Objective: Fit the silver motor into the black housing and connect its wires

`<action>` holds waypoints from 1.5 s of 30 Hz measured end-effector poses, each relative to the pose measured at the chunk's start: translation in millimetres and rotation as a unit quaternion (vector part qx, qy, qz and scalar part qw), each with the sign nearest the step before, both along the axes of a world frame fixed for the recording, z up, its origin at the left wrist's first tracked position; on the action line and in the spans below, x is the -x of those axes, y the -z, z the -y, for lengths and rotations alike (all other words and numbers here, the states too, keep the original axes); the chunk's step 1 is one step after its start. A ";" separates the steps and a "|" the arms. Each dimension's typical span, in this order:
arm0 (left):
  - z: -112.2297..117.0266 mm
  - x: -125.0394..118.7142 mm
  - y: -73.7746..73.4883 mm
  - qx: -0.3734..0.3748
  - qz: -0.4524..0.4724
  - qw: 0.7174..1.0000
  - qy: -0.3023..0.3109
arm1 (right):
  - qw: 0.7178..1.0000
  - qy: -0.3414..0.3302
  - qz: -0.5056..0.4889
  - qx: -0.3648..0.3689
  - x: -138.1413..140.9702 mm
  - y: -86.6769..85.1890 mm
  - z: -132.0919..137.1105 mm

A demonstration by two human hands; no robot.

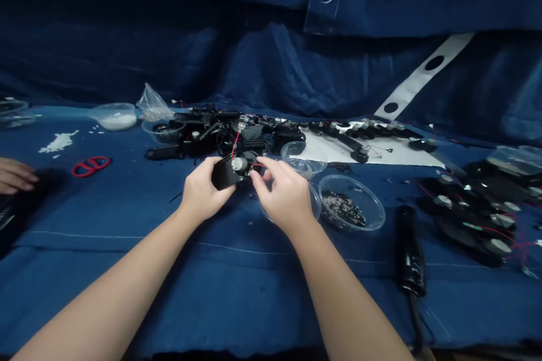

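Both forearms run up from the lower edge over the blue cloth [237, 293]. Left hand [203, 190] clasps a black motor housing [226, 174] from its left side, held just above the cloth at centre. Right hand [283, 196] pinches the housing's right edge, fingertips close by a red wire [235, 145] (silver motor face turned up). Partly under the right hand: a clear dish [317, 203]. Just beside that, a dish of small screws [351, 208]. Further right lies a black driver [410, 251]. Behind: a heap of black parts [203, 130]. Far left: red scissors [91, 165] and another person's hand [12, 175].
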State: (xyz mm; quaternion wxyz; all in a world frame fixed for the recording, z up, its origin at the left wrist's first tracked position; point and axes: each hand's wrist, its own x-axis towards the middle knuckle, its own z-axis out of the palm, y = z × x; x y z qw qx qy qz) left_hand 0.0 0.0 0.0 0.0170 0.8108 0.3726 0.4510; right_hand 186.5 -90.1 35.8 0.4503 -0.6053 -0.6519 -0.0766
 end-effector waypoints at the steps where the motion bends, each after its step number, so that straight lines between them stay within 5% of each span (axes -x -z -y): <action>1: -0.7 0.7 0.1 0.001 -0.002 1.000 -0.003 | 1.000 0.002 0.000 -0.009 1.0 -1.4 0.8; 14: 2.6 -2.6 -4.5 -0.008 -0.011 1.000 -0.014 | 0.999 -0.007 -0.016 0.035 10.4 -6.9 4.7; 21: 9.6 -7.3 -7.1 -0.039 -0.022 0.999 0.003 | 0.998 0.049 0.028 -0.020 8.3 -0.3 6.0; 33: 13.5 -10.1 -8.0 -0.040 -0.013 0.999 0.012 | 0.999 -0.009 0.040 -0.028 -4.0 -4.6 7.8; 45: 17.1 -11.4 -14.4 -0.080 -0.055 0.995 -0.003 | 0.999 0.031 0.015 -0.037 -4.9 -1.6 7.2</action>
